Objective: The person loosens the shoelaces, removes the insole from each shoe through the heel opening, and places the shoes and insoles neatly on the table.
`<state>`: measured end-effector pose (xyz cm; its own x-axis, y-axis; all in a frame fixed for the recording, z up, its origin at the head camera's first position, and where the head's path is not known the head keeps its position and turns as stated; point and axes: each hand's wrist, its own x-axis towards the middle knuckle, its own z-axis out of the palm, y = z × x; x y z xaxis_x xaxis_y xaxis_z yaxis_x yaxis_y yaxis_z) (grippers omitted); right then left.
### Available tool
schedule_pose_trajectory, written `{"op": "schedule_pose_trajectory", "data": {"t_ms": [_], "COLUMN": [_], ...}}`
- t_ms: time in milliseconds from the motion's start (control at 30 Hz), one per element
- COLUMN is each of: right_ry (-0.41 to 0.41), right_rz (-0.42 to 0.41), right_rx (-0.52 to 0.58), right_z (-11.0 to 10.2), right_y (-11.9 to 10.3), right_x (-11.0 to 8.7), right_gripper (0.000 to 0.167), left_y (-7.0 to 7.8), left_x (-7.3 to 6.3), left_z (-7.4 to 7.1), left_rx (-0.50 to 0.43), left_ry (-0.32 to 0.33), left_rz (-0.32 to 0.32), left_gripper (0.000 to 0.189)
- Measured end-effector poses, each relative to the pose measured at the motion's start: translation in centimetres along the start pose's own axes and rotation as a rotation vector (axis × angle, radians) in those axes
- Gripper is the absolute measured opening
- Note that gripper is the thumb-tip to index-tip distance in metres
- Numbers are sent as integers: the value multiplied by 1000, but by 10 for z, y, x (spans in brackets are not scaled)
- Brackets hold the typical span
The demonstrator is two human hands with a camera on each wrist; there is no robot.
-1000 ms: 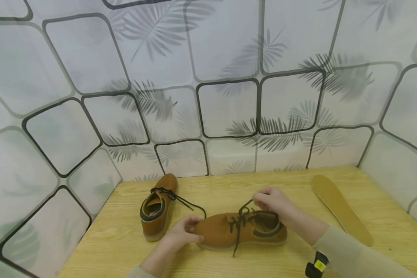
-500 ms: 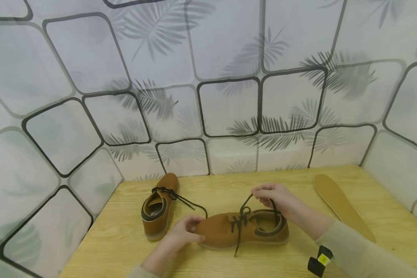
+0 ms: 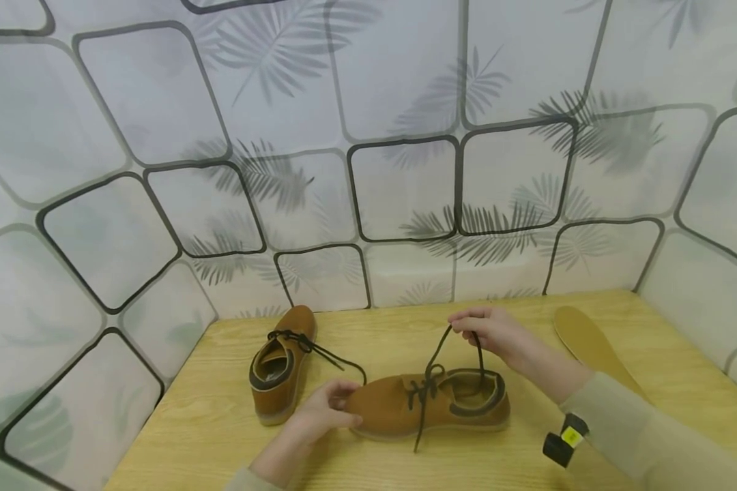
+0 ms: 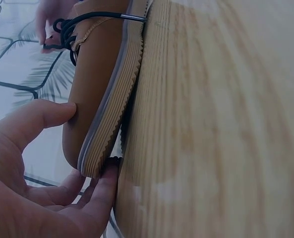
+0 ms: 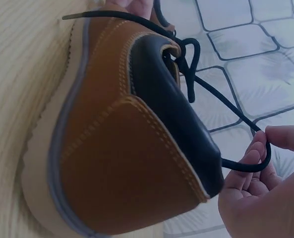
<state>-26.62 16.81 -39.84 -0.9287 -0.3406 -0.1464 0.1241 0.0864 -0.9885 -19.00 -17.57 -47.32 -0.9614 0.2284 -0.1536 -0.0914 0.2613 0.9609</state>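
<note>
A brown leather shoe (image 3: pixel 381 404) with a dark padded collar lies sideways before me, toe to the left. Its black laces are knotted with a small loop over the tongue. My left hand (image 3: pixel 325 409) grips the toe, thumb on the upper and fingers by the sole, as the left wrist view shows. My right hand (image 3: pixel 494 334) pinches one shoelace (image 3: pixel 440 346) above the shoe opening; the lace bends over the fingers and its end hangs down into the shoe. The other lace end (image 4: pixel 107 16) trails across the near side of the shoe.
A second brown shoe (image 3: pixel 276 402), its black laces tied, stands at the left with its heel toward me. One lace (image 3: pixel 350 367) from it runs to my left hand. A tan insole (image 3: pixel 589 344) lies at the right on the wooden table (image 3: pixel 178 436). A patterned covering (image 3: pixel 405 198) surrounds the table.
My right hand has risen a little from the shoe opening, pulling the pinched lace higher, so more of its end hangs below the fingers. The left hand has stayed on the toe.
</note>
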Motion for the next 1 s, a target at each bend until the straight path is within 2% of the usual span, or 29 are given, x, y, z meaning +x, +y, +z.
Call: {"op": "schedule_pose_trajectory", "data": {"t_ms": [400,567,800,1000], "right_ry": [-3,28,20,30], "right_rz": [-41,-53,-43,-17], "right_rx": [-32,-49,-185,-247], "right_z": [-10,-15,-20,-22], "right_y": [-24,-30,-28,-17], "right_x": [5,10,11,12], "right_gripper": [15,13,32,36], "left_y": [0,0,0,-1], "left_x": [-1,0,0,-1], "left_z": [-2,-2,-3,-3], "left_rx": [13,18,18,14], "left_ry": [-1,2,5,4], "left_rz": [-3,-2,-3,-7], "left_gripper": [61,60,61,61]}}
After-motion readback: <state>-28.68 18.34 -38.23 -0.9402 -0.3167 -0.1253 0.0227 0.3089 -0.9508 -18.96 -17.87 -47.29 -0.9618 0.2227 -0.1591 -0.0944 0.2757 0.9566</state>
